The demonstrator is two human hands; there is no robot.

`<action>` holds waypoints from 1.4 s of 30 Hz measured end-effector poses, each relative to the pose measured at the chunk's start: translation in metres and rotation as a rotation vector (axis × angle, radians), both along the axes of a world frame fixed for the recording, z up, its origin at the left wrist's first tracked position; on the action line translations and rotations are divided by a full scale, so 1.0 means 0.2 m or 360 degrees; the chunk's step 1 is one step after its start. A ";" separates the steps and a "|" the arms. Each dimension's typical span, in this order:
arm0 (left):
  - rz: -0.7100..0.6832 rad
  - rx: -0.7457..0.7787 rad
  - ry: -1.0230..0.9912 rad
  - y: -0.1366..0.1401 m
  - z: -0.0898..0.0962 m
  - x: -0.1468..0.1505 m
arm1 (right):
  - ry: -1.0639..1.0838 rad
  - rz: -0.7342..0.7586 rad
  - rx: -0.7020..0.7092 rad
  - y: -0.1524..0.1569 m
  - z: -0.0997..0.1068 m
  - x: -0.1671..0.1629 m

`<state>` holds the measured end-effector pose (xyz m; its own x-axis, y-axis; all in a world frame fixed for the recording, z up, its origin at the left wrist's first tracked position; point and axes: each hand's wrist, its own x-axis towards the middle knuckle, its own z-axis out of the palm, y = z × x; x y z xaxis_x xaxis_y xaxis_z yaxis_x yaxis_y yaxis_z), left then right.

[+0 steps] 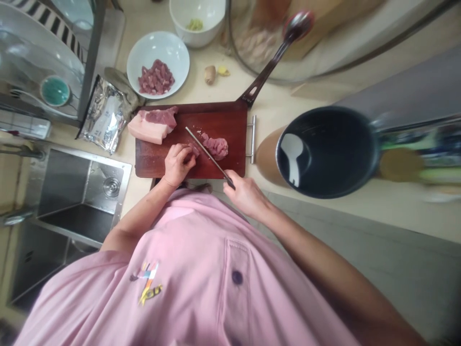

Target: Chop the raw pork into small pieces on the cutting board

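My right hand point(245, 192) is closed around the dark handle of a kitchen knife point(207, 154), its blade slanting across a reddish-brown cutting board point(162, 161). On the blade's left side, the curled fingers of my left hand point(177, 162) press on a small piece of raw meat point(194, 150), partly hidden by them. Sliced meat point(216, 147) lies to the right of the blade, with tiny bits near the tip. A larger slab of raw pork point(154, 124) with a pale fatty side rests at the board's upper left corner.
Behind the board stand a white plate point(182, 60) of cut meat, a white bowl point(176, 17), and ginger pieces point(210, 75). A ladle point(270, 67) touches the board's upper right corner. A dark pot point(331, 154) stands right; a sink point(61, 178) lies left, near a foil packet point(104, 117).
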<state>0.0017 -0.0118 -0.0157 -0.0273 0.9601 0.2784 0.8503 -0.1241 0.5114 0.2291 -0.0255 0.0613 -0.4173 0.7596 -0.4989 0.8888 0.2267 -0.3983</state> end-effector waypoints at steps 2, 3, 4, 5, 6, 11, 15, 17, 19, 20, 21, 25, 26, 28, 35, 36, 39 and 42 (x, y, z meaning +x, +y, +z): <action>0.0002 -0.0002 -0.0016 0.00 0.00 0.00 | 0.0012 -0.0019 0.0044 0.00 0.03 0.00; 0.0005 -0.0001 -0.0009 0.00 0.00 0.00 | 0.0018 -0.0006 0.0054 0.00 0.05 0.00; 0.0011 0.0000 0.0005 0.00 0.00 0.00 | 0.0032 0.0018 0.0048 -0.01 0.06 0.01; 0.0019 0.0004 0.0022 0.00 0.00 0.00 | 0.0053 0.0051 0.0024 -0.02 0.07 0.02; 0.0026 0.0010 0.0038 0.00 0.00 0.00 | 0.0064 0.0078 -0.0004 -0.04 0.08 0.04; 0.0016 0.0012 0.0077 0.00 0.00 -0.01 | 0.0017 0.0116 -0.0089 -0.03 0.08 0.03; -0.0003 -0.0003 0.0064 0.01 0.00 -0.02 | -0.0007 0.0123 -0.0037 0.04 0.04 -0.06; -0.0010 -0.0004 0.0063 0.01 -0.01 -0.02 | -0.0015 0.0123 -0.0013 0.05 0.02 -0.08; -0.0010 -0.0008 0.0071 0.00 -0.01 -0.02 | -0.0012 0.0124 -0.0046 0.03 0.01 -0.07; -0.0011 -0.0015 0.0075 0.00 -0.01 -0.02 | -0.0021 0.0118 -0.0076 0.02 0.01 -0.06; -0.0011 -0.0024 0.0076 0.00 -0.01 -0.01 | -0.0036 0.0111 -0.0102 0.02 0.01 -0.05; -0.0009 -0.0019 0.0054 0.00 -0.01 -0.01 | -0.0082 0.0131 -0.0045 0.04 0.00 -0.08; -0.0013 -0.0012 0.0052 0.00 -0.01 -0.01 | -0.0076 0.0149 -0.0010 0.05 -0.01 -0.10; -0.0013 -0.0003 0.0059 0.00 -0.01 -0.01 | -0.0067 0.0171 0.0028 0.06 -0.02 -0.12; 0.0061 0.0002 0.0012 -0.01 -0.02 0.00 | -0.0031 0.0093 -0.0064 0.03 -0.01 -0.03; 0.0062 0.0014 -0.0026 -0.02 -0.02 0.00 | 0.0028 0.0068 -0.0066 0.04 -0.01 -0.03; 0.0062 0.0050 -0.0092 -0.02 -0.01 0.00 | 0.0080 -0.0023 -0.0034 0.07 0.02 -0.04; 0.0084 0.0030 -0.0062 -0.02 -0.01 0.00 | 0.0044 0.0008 -0.0017 0.05 0.08 -0.01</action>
<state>0.0019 -0.0157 -0.0181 -0.0888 0.9517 0.2940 0.8356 -0.0895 0.5421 0.2278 -0.0157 0.0769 -0.4349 0.7521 -0.4952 0.8763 0.2269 -0.4249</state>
